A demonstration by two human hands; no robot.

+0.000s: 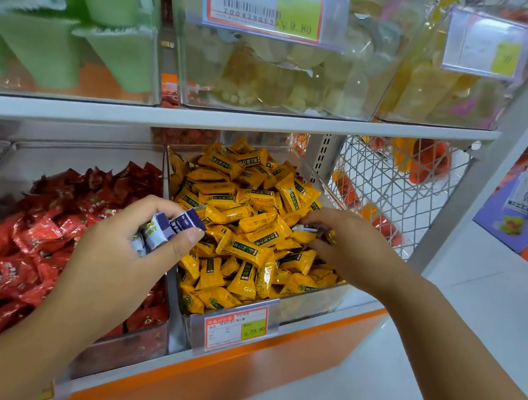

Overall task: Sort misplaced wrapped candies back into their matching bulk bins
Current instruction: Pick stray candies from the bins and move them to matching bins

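A wire basket (390, 188) hangs off to my right. The upper shelf (199, 118), loaded with clear tubs, juts over the bins below. A price tag (235, 327) is clipped to the front of the clear bin (309, 308), which is heaped with yellow candies (245, 230). The bin to its left holds red candies (35, 238).

My left hand (124, 242) is above the divide between them, its fingers (185, 235) curled round a few purple candies (169, 226). My right hand (347, 243) is down on the yellow heap, pinching a purple-and-white candy (305, 228).
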